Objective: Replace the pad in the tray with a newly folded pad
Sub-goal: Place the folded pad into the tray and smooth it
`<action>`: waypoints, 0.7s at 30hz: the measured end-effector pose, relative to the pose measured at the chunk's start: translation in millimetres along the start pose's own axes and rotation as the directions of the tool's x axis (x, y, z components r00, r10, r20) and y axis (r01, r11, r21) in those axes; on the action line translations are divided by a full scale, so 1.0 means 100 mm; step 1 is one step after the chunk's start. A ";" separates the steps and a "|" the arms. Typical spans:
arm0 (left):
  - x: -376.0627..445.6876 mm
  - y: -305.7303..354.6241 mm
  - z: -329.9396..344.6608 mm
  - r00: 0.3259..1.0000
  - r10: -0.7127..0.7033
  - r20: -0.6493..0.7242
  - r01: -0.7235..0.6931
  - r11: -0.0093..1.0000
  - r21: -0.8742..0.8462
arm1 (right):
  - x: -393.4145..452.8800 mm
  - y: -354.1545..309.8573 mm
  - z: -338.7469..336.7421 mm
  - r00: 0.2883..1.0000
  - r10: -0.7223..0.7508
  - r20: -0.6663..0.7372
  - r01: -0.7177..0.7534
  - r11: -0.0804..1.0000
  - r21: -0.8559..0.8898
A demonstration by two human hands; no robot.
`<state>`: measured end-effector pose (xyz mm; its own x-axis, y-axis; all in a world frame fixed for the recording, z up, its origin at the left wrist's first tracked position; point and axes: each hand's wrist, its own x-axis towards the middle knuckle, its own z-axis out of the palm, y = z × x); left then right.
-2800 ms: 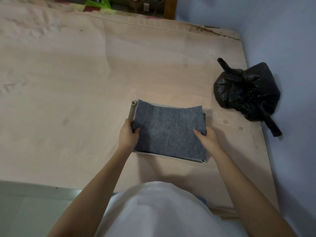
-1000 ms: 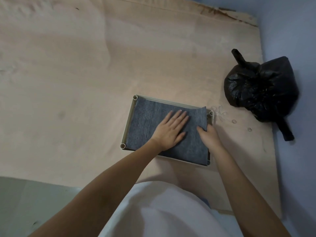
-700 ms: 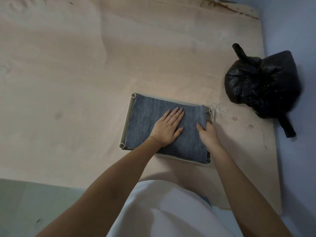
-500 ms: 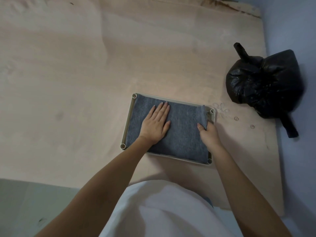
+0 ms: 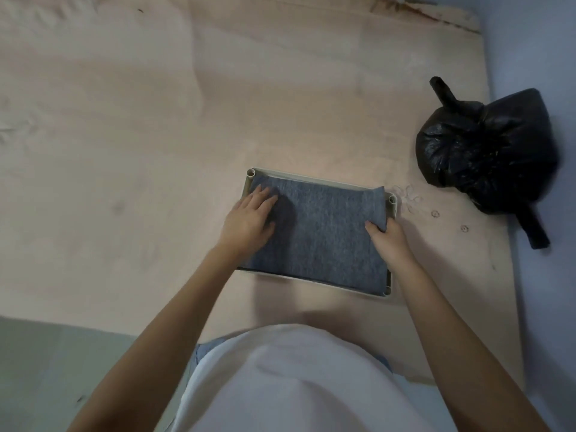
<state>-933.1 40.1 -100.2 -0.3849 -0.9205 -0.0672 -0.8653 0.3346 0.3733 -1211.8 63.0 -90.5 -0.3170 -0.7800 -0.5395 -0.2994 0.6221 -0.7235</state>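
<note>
A folded grey-blue pad (image 5: 324, 232) lies in a shallow pale rectangular tray (image 5: 314, 179) on the plywood board. My left hand (image 5: 249, 219) rests flat on the pad's left end, fingers spread toward the tray's far left corner. My right hand (image 5: 388, 240) pinches the pad's right edge, which curls up against the tray's right wall. The tray's near left corner is hidden under my left wrist.
A tied black plastic bag (image 5: 486, 151) sits at the right, against the pale blue wall. Small screws (image 5: 434, 214) and clear rings lie on the board just right of the tray. The board's near edge runs below the tray, with grey-green floor at lower left.
My left hand has slid from the pad's middle to its left end. My right hand stays at the right edge, now gripping the raised corner. The pad lies lower in the tray.
</note>
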 end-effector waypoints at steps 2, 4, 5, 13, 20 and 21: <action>-0.15 -0.17 -0.12 0.986 0.075 0.149 -0.102 0.977 0.185 | -0.02 -0.01 -0.02 1.000 -0.019 0.011 0.019 1.000 0.025; -0.29 -0.29 -0.18 0.954 0.068 0.291 -0.161 0.938 0.307 | -0.03 0.00 -0.04 0.999 -0.042 0.012 0.042 0.999 0.015; -0.33 -0.32 -0.19 0.941 0.060 0.334 -0.183 0.919 0.350 | -0.03 0.00 -0.04 0.999 -0.050 0.014 0.050 0.999 0.004; -0.30 -0.18 -0.25 0.889 -0.097 0.448 -0.208 0.785 0.583 | -0.03 0.01 -0.08 0.997 -0.061 0.038 0.062 0.998 -0.011; -0.34 -0.05 -0.32 0.902 -0.145 0.407 -0.123 0.818 0.562 | -0.03 0.01 -0.10 0.994 -0.111 0.018 0.112 0.993 -0.036; -0.36 -0.09 -0.35 0.905 -0.143 0.402 -0.111 0.830 0.547 | -0.03 0.01 -0.10 0.993 -0.119 0.015 0.119 0.992 -0.051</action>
<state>-900.2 62.8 -68.5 -0.3530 -0.7995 -0.4859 -0.8510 0.4902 -0.1884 -1219.8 66.8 -85.3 -0.2655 -0.8492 -0.4565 -0.3807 0.5273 -0.7596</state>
